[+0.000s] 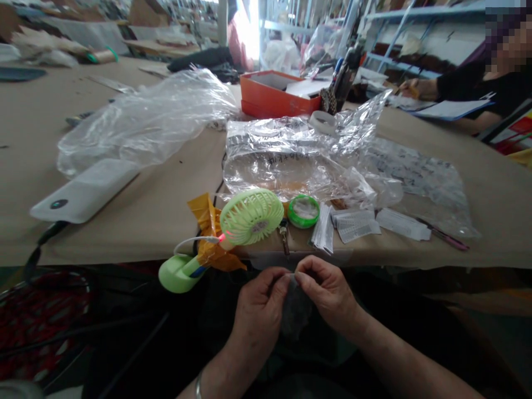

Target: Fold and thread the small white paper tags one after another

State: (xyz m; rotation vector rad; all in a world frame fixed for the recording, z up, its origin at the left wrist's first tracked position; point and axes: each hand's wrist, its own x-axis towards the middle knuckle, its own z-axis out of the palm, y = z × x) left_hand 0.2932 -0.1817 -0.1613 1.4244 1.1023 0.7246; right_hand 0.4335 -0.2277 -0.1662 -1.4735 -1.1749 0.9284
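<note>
Just below the front edge of the table, my left hand [262,303] and my right hand [328,288] meet with thumbs and forefingers pinched. Between them hangs a thin, see-through plastic bag [296,310], its top edge gripped by both hands. Its lower part is dim, and I cannot make out whether anything is inside. A light green fan [251,217] stands at the table edge above my left hand, tied with orange tape [208,221]. Directly beyond my fingers lies a small metal-tipped tool [284,238], beside a round green container [303,211].
White paper labels [356,224] lie in stacks near the edge, with a pen [449,238] to their right. Clear plastic bags [149,124] cover much of the table. A white power bank [87,191] sits left; an orange box [276,100] stands behind. A co-worker's hand [419,88] is at far right.
</note>
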